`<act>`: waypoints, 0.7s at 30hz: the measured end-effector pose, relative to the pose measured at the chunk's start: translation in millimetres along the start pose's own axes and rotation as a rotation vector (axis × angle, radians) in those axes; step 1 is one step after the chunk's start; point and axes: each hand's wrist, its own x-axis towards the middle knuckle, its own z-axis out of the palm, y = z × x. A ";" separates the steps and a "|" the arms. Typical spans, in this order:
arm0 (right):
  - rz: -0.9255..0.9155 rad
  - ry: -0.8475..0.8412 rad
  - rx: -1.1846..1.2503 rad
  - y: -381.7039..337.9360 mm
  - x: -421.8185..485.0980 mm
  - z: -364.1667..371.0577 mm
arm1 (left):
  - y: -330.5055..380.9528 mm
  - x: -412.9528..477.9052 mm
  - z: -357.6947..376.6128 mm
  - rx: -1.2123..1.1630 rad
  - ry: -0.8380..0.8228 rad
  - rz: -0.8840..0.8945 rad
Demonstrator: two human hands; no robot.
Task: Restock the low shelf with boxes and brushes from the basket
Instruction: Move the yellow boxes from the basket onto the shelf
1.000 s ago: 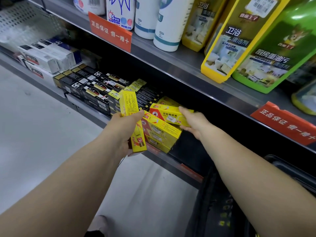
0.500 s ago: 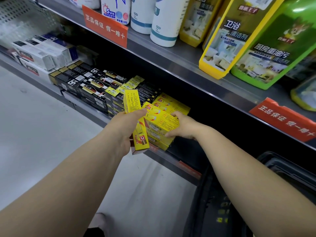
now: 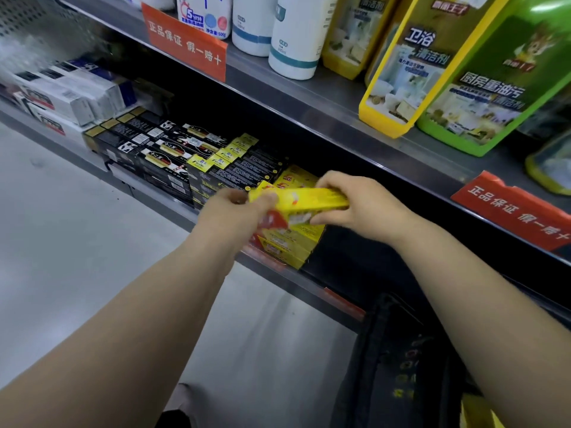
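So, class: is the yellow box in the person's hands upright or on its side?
On its side: the yellow box runs roughly level between the left hand and right hand, each gripping one end.

Left orange tag (image 3: pixel 185 41), right orange tag (image 3: pixel 513 208): 正品保证 假一赔十. Yellow bottle (image 3: pixel 411 72): 卫浴清洁剂. Green bottle (image 3: pixel 491 91): 厨房重油污.

White bottles (image 3: pixel 295 35), green cleaner bottle (image 3: pixel 494 103), orange shelf label (image 3: pixel 185 41)

Single head camera, wide-angle, faces forward-down, near low shelf (image 3: pixel 293 282).
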 end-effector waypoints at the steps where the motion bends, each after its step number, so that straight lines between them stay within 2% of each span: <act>1: 0.098 0.043 0.002 10.0 0.5 -0.4 | 0.2 2.5 -1.7 0.009 0.055 0.006; 4: 0.381 0.097 -0.112 38.4 12.6 7.7 | -1.6 4.9 -0.6 0.016 0.047 -0.001; 6: 0.463 0.064 -0.146 51.7 26.1 17.0 | -4.0 3.4 3.9 0.050 0.012 0.001; 13: 0.434 -0.126 0.029 57.5 63.5 62.4 | -4.7 1.3 7.4 0.110 -0.066 0.010; 18: 0.437 -0.133 0.161 56.3 59.1 66.4 | -0.5 -6.7 10.3 0.135 -0.119 0.046; 21: 0.419 -0.145 0.127 50.2 46.3 55.5 | 2.5 -17.2 16.4 0.156 -0.174 0.075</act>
